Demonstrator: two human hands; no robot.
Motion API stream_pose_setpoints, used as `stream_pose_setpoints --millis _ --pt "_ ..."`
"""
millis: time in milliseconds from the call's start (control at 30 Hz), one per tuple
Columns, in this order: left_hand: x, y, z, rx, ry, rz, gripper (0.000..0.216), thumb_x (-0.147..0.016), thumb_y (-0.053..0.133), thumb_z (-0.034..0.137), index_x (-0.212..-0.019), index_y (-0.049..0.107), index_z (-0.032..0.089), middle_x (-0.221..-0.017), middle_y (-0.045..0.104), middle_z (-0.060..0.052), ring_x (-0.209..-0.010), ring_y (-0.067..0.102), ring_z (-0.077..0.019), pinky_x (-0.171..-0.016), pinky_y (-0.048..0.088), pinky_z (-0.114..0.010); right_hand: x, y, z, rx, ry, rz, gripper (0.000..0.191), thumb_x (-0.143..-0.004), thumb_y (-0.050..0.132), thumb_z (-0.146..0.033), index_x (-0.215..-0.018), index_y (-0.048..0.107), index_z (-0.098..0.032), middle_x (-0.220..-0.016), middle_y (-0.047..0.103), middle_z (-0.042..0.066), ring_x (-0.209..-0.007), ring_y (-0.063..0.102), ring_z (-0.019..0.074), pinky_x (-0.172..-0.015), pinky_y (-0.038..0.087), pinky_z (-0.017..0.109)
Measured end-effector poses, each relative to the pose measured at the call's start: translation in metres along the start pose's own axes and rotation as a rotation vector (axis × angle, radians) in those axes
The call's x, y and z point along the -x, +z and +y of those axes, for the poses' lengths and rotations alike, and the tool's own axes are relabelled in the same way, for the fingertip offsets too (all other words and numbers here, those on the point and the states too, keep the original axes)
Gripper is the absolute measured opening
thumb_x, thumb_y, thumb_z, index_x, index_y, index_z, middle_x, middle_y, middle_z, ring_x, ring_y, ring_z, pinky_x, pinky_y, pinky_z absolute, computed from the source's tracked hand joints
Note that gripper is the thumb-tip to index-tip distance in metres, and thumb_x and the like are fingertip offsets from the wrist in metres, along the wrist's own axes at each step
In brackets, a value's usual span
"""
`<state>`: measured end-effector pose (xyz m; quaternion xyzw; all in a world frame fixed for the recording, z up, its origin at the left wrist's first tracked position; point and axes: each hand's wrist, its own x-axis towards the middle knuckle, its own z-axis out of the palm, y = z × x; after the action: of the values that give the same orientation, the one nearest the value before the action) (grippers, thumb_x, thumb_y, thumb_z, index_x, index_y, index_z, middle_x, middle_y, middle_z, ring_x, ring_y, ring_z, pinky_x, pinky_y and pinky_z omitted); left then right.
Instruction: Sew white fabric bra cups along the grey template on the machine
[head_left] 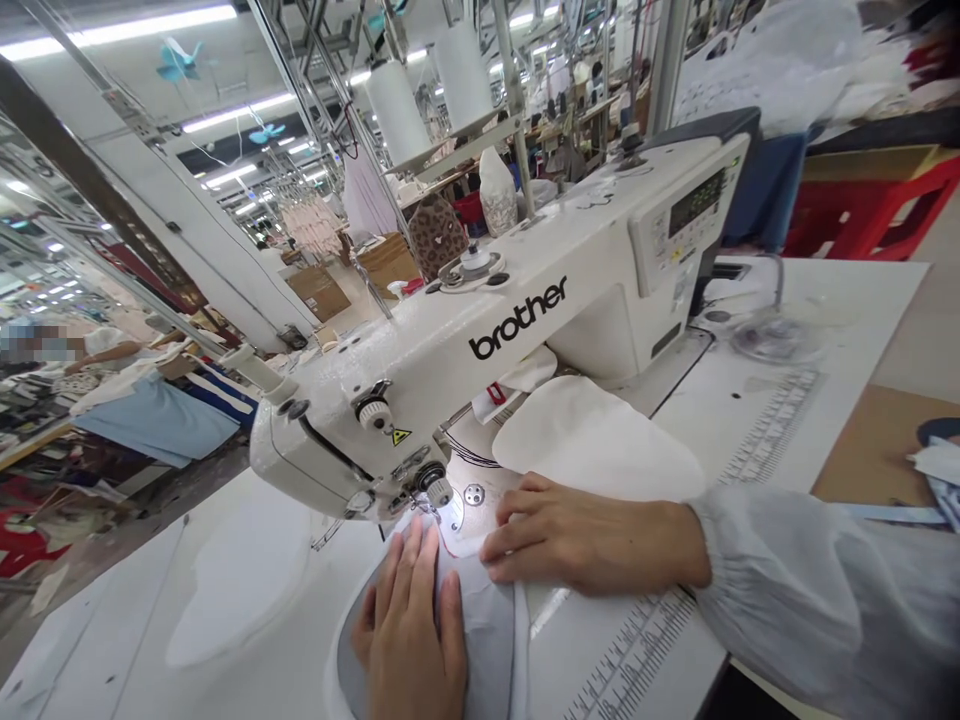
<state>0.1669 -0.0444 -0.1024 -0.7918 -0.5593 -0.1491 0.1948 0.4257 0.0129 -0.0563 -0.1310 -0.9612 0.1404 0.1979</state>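
Note:
My left hand (412, 630) lies flat with its fingers stretched out on a grey fabric piece (487, 630), which rests over a white padded piece (523, 640). Its fingertips are close to the needle area of the white sewing machine (420, 350). At the right edge of the fabric, my right hand (570, 535) has its fingers bent and pressed down; whether they pinch the edge I cannot make out. Behind that hand a rounded white cup-shaped piece (592, 435) lies on the bed under the machine arm. The needle itself is hidden by the machine's head.
Another white piece (240, 570) lies on the table left of the machine head. Ruler markings (637, 650) run along the front edge. A clear bobbin-like disc (772, 338) sits at the right. Thread cones (397, 110) stand above. A co-worker (105, 345) is at the far left.

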Motion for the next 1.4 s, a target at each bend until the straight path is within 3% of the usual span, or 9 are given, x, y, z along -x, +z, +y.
stream_pose_setpoints --millis 333,500,667,1200,1400 --pt "-0.010 0.000 0.015 0.033 -0.127 0.037 0.043 -0.095 0.037 0.037 -0.123 0.062 0.017 -0.132 0.062 -0.009 -0.123 0.057 -0.0267 -0.091 0.051 -0.046 -0.002 0.001 0.006 -0.007 0.011 0.039 0.024 -0.095 0.048 -0.005 -0.108 0.064 -0.018 -0.119 0.067 0.001 -0.105 0.051 0.0184 -0.089 0.031 0.035" --pt "-0.020 -0.005 0.025 0.077 -0.296 -0.068 0.049 -0.095 0.028 0.037 -0.123 0.064 0.018 -0.134 0.060 -0.008 -0.127 0.053 -0.0281 -0.100 0.044 -0.052 -0.006 -0.002 0.010 -0.007 0.039 0.038 0.030 -0.089 0.050 0.001 -0.108 0.064 -0.018 -0.119 0.067 0.001 -0.108 0.051 0.0189 -0.089 0.032 0.036" --pt "-0.027 -0.005 0.024 0.096 -0.374 -0.110 0.053 -0.094 0.026 0.039 -0.121 0.065 0.017 -0.135 0.060 -0.010 -0.130 0.050 -0.0298 -0.105 0.038 -0.053 -0.012 -0.005 0.016 0.016 0.052 0.000 0.028 -0.087 0.055 0.000 -0.106 0.064 -0.018 -0.120 0.067 0.000 -0.105 0.052 0.0189 -0.086 0.033 0.035" --pt "-0.032 -0.001 0.020 0.112 -0.397 -0.141 0.052 -0.093 0.027 0.039 -0.117 0.068 0.019 -0.132 0.062 -0.011 -0.127 0.051 -0.0292 -0.107 0.036 -0.052 -0.016 0.001 0.020 0.000 0.087 0.033 0.029 -0.087 0.056 0.000 -0.106 0.065 -0.019 -0.120 0.068 0.000 -0.102 0.054 0.0182 -0.087 0.033 0.033" --pt "-0.033 -0.002 0.017 0.107 -0.383 -0.147 0.055 -0.092 0.027 0.040 -0.113 0.071 0.014 -0.130 0.063 -0.014 -0.125 0.052 -0.0320 -0.105 0.038 -0.054 -0.016 0.002 0.018 0.001 0.093 0.045 0.031 -0.086 0.053 0.002 -0.105 0.064 -0.019 -0.119 0.067 -0.001 -0.103 0.054 0.0177 -0.088 0.032 0.033"
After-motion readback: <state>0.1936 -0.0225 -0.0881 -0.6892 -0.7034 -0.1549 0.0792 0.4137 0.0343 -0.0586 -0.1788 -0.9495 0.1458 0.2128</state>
